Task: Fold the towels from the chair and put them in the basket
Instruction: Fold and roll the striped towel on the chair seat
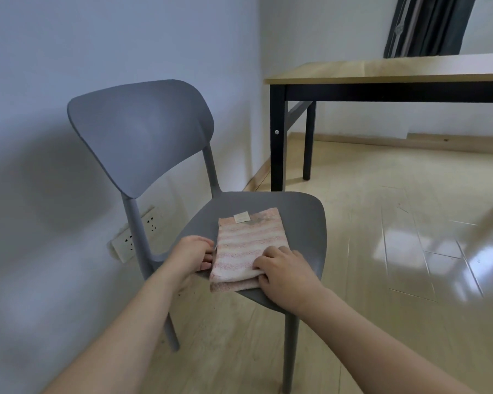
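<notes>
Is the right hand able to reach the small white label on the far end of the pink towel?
Probably yes. The right hand already rests on the pink striped towel, and nothing lies between it and the label.

the folded pink-and-white striped terry towel [249, 245] looks soft and nubby, with a small pale fabric label [242, 217] on it. the grey moulded plastic chair [143, 132] is smooth and matt. the pale wood-look plank floor [410, 251] shines glossy; the light wooden tabletop [353, 70] sits on black matt metal legs [277, 137].
</notes>
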Demonstrator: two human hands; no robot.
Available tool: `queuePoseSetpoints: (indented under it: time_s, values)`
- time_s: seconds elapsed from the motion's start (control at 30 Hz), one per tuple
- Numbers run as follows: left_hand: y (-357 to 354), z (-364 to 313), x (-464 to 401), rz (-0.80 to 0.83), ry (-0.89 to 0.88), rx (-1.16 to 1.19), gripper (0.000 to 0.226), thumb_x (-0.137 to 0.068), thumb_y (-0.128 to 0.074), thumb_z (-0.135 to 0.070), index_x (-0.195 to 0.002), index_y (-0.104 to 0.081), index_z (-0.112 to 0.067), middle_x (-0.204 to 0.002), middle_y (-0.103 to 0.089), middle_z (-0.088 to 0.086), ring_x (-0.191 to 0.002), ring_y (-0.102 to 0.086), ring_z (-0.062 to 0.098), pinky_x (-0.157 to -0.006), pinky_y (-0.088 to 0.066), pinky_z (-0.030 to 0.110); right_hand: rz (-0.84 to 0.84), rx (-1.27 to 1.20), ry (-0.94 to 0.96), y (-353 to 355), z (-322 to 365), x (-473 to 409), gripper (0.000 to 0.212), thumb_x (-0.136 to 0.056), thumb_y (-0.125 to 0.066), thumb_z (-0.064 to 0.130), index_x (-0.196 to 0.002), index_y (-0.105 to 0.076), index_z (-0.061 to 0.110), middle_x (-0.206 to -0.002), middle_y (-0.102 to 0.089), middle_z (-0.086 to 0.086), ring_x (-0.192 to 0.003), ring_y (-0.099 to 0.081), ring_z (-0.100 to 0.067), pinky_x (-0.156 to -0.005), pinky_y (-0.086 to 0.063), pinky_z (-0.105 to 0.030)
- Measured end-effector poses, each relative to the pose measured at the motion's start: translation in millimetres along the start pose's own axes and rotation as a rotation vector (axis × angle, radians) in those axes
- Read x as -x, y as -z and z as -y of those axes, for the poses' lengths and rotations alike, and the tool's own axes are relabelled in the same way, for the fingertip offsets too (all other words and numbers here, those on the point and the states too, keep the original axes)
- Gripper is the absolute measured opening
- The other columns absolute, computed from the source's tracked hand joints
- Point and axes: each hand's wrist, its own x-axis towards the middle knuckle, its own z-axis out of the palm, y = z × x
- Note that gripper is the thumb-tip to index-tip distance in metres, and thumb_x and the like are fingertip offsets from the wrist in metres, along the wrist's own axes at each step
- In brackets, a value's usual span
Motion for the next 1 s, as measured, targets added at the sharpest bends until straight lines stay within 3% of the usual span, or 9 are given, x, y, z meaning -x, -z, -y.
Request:
queuePoseSetpoints:
  time_s: [0.1, 0.2, 0.33, 0.4, 0.47, 0.6, 0.77, 0.9, 1.0]
  values:
    - [-3, -13, -15, 0.062, 0.018, -0.231, 0.019, -0.09, -0.048, -0.001, -0.078, -0.061, -0.008, -0.07, -0.054, 0.01, -0.057, -0.046, 0.019, -0.046, -0.042, 0.022, -0.058, -0.013, 0.036, -11, -1, 1, 0.028, -0.092, -0.042, 0.026, -0.101, -0.069, 0.024, -0.103, -0.06, 0.004, -0.096, -0.056, -0.024, -0.08, -0.04, -0.033]
    - [-9, -22, -27, 0.026, 0.012, -0.413, 0.019, -0.086, -0.054, -0.01, -0.068, -0.049, -0.01, -0.062, -0.046, 0.007, -0.05, -0.037, 0.019, -0.046, -0.027, 0.021, -0.155, -0.067, -0.106, -15, -7, 7, 0.026, -0.08, -0.047, 0.034, -0.091, -0.07, 0.026, -0.099, -0.06, 0.007, -0.091, -0.059, -0.021, -0.078, -0.046, -0.033]
    - [-24, -27, -30, -0.056, -0.072, -0.647, 0.016, -0.086, -0.058, -0.016, -0.075, -0.05, -0.007, -0.079, -0.056, 0.009, -0.068, -0.057, 0.025, -0.051, -0.035, 0.025, -0.099, -0.16, -0.41, -22, -16, 14, 0.048, -0.083, -0.047, 0.041, -0.129, -0.045, 0.026, -0.134, -0.037, 0.003, -0.126, -0.033, -0.023, -0.105, -0.027, -0.036]
    - [-32, -26, -27, -0.092, -0.13, -0.727, 0.013, -0.085, -0.057, -0.016, -0.076, -0.05, -0.009, -0.085, -0.06, 0.008, -0.089, -0.063, 0.029, -0.057, -0.037, 0.027, -0.088, -0.236, -0.541, -24, -18, 15, 0.056, -0.085, -0.045, 0.041, -0.137, -0.033, 0.027, -0.137, -0.03, 0.002, -0.128, -0.025, -0.023, -0.108, -0.02, -0.036]
    - [-38, -23, -23, -0.133, -0.222, -0.794, 0.017, -0.083, -0.053, -0.013, -0.068, -0.045, -0.014, -0.083, -0.061, 0.007, -0.088, -0.063, 0.03, -0.055, -0.036, 0.028, -0.108, -0.306, -0.62, -25, -19, 16, 0.057, -0.086, -0.045, 0.038, -0.14, -0.03, 0.027, -0.132, -0.033, 0.0, -0.125, -0.027, -0.025, -0.107, -0.02, -0.037]
    - [-45, -20, -14, -0.149, -0.286, -0.867, 0.019, -0.083, -0.051, -0.011, -0.066, -0.045, -0.015, -0.082, -0.06, 0.006, -0.076, -0.054, 0.027, -0.061, -0.039, 0.029, -0.143, -0.312, -0.569, -26, -24, 18, 0.048, -0.089, -0.045, 0.026, -0.137, -0.039, 0.027, -0.127, -0.048, 0.003, -0.118, -0.041, -0.022, -0.1, -0.029, -0.034]
    - [-49, -23, -10, -0.156, -0.222, -0.831, 0.01, -0.087, -0.044, -0.005, -0.086, -0.053, -0.008, -0.102, -0.063, 0.011, -0.09, -0.057, 0.029, -0.069, -0.042, 0.031, -0.223, -0.452, -0.529, -25, -27, 20, 0.047, -0.086, -0.045, 0.016, -0.134, -0.047, 0.021, -0.121, -0.06, 0.004, -0.111, -0.053, -0.023, -0.095, -0.041, -0.036]
    - [-46, -28, -4, -0.162, -0.238, -0.725, 0.021, -0.084, -0.047, -0.006, -0.065, -0.042, -0.012, -0.096, -0.064, 0.015, -0.072, -0.05, 0.026, -0.056, -0.035, 0.028, -0.203, -0.312, -0.491, -25, -28, 22, 0.046, -0.092, -0.04, 0.014, -0.136, -0.047, 0.023, -0.095, -0.055, 0.0, -0.089, -0.051, -0.022, -0.078, -0.039, -0.031]
    - [-38, -24, -2, -0.162, -0.176, -0.698, 0.011, -0.084, -0.047, -0.007, -0.074, -0.049, -0.007, -0.103, -0.064, 0.016, -0.08, -0.057, 0.03, -0.062, -0.044, 0.034, -0.182, -0.269, -0.495, -25, -27, 22, 0.048, -0.092, -0.038, 0.013, -0.137, -0.047, 0.029, -0.088, -0.047, 0.0, -0.08, -0.047, -0.022, -0.071, -0.037, -0.031]
